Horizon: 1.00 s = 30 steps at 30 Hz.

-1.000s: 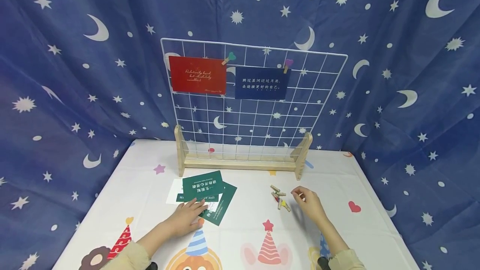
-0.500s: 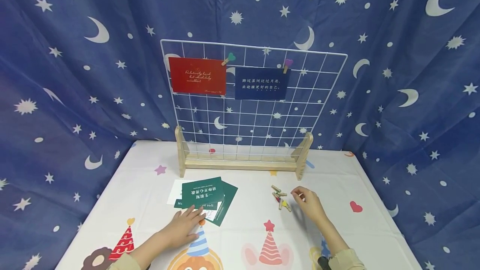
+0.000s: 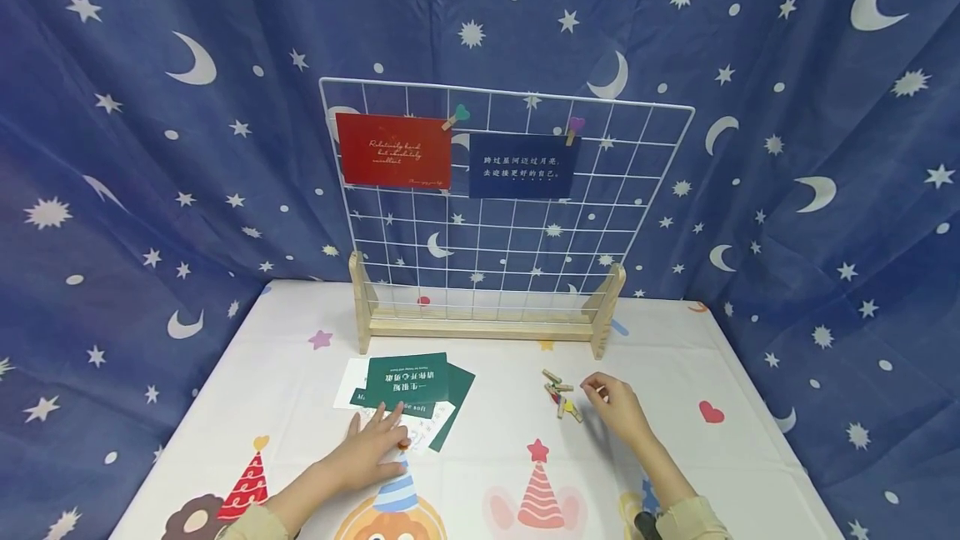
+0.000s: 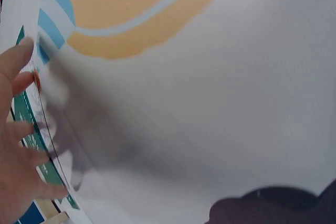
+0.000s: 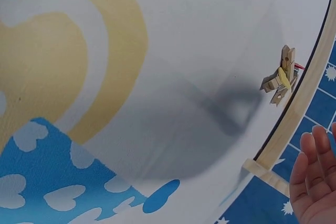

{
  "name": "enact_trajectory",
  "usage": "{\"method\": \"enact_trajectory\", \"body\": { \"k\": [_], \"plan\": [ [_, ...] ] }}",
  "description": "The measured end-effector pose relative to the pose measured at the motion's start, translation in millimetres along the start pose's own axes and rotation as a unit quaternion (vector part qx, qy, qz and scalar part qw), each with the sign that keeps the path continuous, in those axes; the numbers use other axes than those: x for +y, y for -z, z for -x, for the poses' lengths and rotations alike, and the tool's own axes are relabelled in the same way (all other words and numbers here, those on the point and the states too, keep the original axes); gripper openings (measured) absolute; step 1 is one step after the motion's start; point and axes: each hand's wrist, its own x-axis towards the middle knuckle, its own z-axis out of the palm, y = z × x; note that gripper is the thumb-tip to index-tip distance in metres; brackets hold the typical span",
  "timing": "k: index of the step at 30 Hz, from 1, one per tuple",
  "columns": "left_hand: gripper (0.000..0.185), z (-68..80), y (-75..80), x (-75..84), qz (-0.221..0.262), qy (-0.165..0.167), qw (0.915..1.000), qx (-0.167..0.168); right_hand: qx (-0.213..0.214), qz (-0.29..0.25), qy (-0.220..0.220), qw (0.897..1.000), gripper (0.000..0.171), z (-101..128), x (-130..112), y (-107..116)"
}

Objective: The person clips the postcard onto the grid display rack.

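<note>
My left hand [image 3: 367, 452] is at the near edge of an overlapping pile of cards, its fingertips touching them. On top lies a green card [image 3: 408, 377] with white writing, partly covering another green card. A white card [image 3: 416, 433] shows below them, and a further green card [image 3: 459, 390] sticks out at the right. The left wrist view shows spread fingers [image 4: 39, 188] along the cards' edge. To the right, my right hand [image 3: 618, 411] stays beside a small heap of wooden clothespins [image 3: 558, 397], apart from them. Its fingers are loosely bent and hold nothing.
Behind the cards stands a white wire grid [image 3: 480, 252] on a wooden base [image 3: 480, 329]. A red card [image 3: 396, 151] and a dark blue card [image 3: 517, 167] hang on it, with a green-heart clothespin [image 3: 457, 114] and a purple-heart clothespin [image 3: 574, 130] at their edges.
My left hand has drawn back slightly toward me and the cards under it have shifted. More of the white card shows, now over the lower green card. My right hand has stayed still.
</note>
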Motion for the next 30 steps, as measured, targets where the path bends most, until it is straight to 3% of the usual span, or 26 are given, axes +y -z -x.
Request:
{"method": "enact_trajectory", "body": {
  "k": [5, 9, 13, 18, 21, 25, 30],
  "plan": [
    [0.018, -9.6, -7.4, 0.1, -0.036, 0.03, 0.9966, 0.068, 0.0, 0.001, 0.003, 1.0, 0.007, -2.2, 0.3, 0.6],
    [0.021, -16.6, -10.2, -4.6, -0.07, 0.028, 0.9943, 0.075, -0.007, 0.004, 0.001, 1.0, 0.009, -5.8, -0.2, 0.4],
    [0.022, -26.8, -8.4, -9.1, -0.09, -0.025, 0.9944, 0.049, -0.008, 0.008, -0.002, 1.0, 0.009, -10.1, -1.3, -0.3],
    [0.02, -50.1, -1.4, -6.1, -0.107, -0.078, 0.9911, 0.013, -0.006, 0.018, 0.01, 1.0, 0.009, -16.6, -4.5, -2.3],
    [0.024, -65.6, 2.9, -1.1, -0.104, -0.084, 0.9908, -0.023, -0.01, 0.021, 0.013, 1.0, 0.009, -21.3, -6.3, -4.6],
    [0.043, -82.7, 8.2, 8.8, -0.109, -0.065, 0.9883, -0.085, -0.018, 0.026, 0.011, 0.999, 0.01, -25.9, -6.3, -7.1],
    [0.058, -99.0, 8.8, 19.6, -0.174, -0.056, 0.9758, -0.12, -0.026, 0.034, 0.004, 0.999, 0.008, -28.3, -1.5, -10.0]
  ]
}}
